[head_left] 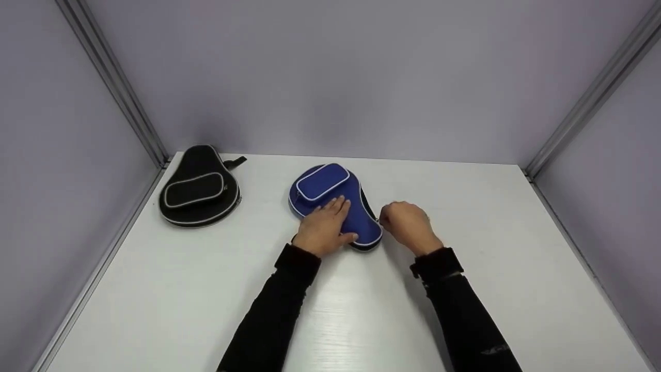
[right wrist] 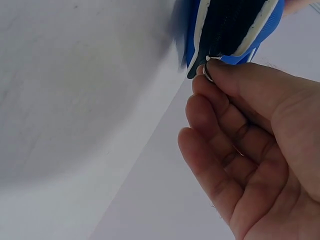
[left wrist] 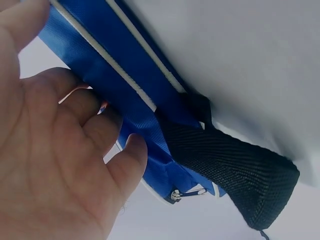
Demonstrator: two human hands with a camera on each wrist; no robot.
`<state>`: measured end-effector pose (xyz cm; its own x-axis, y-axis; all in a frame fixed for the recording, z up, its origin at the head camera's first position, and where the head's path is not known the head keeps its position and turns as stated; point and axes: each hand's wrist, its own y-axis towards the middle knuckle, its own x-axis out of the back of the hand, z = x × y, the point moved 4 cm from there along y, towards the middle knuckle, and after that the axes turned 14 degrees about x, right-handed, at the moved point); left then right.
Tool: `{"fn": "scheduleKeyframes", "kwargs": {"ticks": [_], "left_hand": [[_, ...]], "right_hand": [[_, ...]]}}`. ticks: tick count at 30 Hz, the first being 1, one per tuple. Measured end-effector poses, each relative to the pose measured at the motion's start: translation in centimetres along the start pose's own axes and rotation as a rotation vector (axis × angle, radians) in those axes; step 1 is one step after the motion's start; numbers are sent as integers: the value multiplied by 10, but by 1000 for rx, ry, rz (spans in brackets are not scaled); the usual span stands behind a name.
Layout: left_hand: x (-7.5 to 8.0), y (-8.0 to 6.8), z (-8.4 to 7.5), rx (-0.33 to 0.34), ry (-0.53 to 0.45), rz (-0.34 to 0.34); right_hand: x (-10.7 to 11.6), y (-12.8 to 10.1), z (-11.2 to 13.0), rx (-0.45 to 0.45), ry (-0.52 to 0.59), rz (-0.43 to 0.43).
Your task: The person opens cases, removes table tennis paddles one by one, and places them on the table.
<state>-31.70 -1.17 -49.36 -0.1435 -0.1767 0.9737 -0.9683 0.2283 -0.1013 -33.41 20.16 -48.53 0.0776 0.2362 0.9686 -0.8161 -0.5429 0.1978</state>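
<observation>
A blue paddle-shaped case [head_left: 351, 204] with white piping and a front pocket lies flat in the middle of the white table [head_left: 361, 320]. My left hand [head_left: 326, 223] rests flat on top of it, fingers straight, thumb by the narrow end. In the left wrist view the left hand [left wrist: 65, 150] lies against the blue case [left wrist: 100, 65] near its black webbing end [left wrist: 235, 165]. My right hand [head_left: 408, 223] sits at the case's right edge, fingers curled. In the right wrist view the right hand [right wrist: 240, 145] pinches the metal zipper pull [right wrist: 206, 73] at the edge of the blue case [right wrist: 225, 25].
A black case [head_left: 199, 191] of the same shape, with grey piping, lies at the table's back left corner. Pale walls with metal corner rails [head_left: 119, 88] enclose the table on three sides.
</observation>
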Motion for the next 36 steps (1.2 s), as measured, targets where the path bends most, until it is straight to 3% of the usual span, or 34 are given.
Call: {"fn": "scheduleKeyframes", "kwargs": {"ticks": [11, 19, 29, 36], "left_hand": [[0, 6, 14, 46, -30, -16], [2, 7, 20, 71, -25, -48], [0, 10, 24, 110, -33, -75], [-2, 12, 21, 138, 51, -67]], "right_hand": [[2, -2, 7, 19, 17, 24], [0, -2, 15, 99, -5, 41], [-2, 2, 30, 171, 23, 121], [0, 2, 30, 164, -5, 105]]}}
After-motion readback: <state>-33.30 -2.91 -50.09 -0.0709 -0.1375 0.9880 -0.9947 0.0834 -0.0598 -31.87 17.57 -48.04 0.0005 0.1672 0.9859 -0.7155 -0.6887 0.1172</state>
